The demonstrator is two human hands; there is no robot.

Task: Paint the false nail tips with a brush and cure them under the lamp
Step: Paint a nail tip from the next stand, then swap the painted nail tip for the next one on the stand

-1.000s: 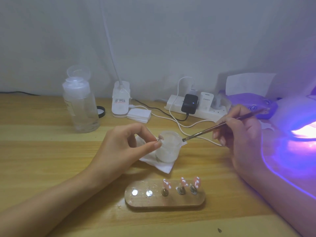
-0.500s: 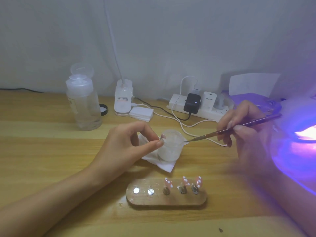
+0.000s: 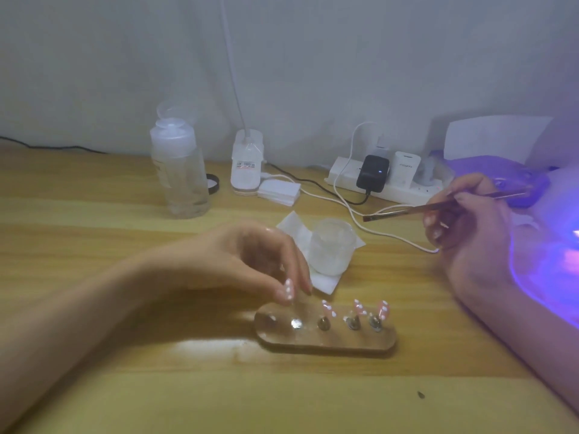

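While my left hand (image 3: 250, 267) pinches a dotted pink nail tip (image 3: 288, 290) just above the left end of the wooden holder (image 3: 326, 341), my right hand (image 3: 466, 227) grips the brush (image 3: 416, 209), bristles in the air right of the frosted cup (image 3: 332, 249). Three more tips (image 3: 358, 306) stand on the holder, and the lamp (image 3: 554, 227) glows purple at my right

Soft, dim picture; violet glow from the lamp (image 3: 560, 233) at right, glare on the table (image 3: 219, 346).
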